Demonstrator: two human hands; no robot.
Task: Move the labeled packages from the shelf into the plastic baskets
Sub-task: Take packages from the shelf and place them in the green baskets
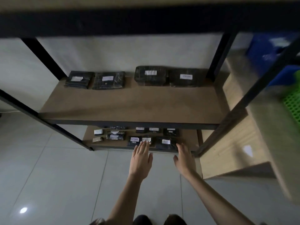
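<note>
Head view, left hand (141, 159) and right hand (185, 158) fingers straight, holding nothing, at bottom shelf's (90, 140) front edge, packages (165, 142) beyond.

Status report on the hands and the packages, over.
Left hand, right hand open, reaching at lower shelf. Front packages ungripped. Nothing blocking.

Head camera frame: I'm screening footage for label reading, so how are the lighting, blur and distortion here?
Head view: dim and soft; white labels on the middle-shelf packages show no readable text; the lower-shelf packages sit in shadow; the green basket at the right edge is motion-smeared; wide-angle distortion splays the shelf posts; a light glare spots the floor tiles.
</note>
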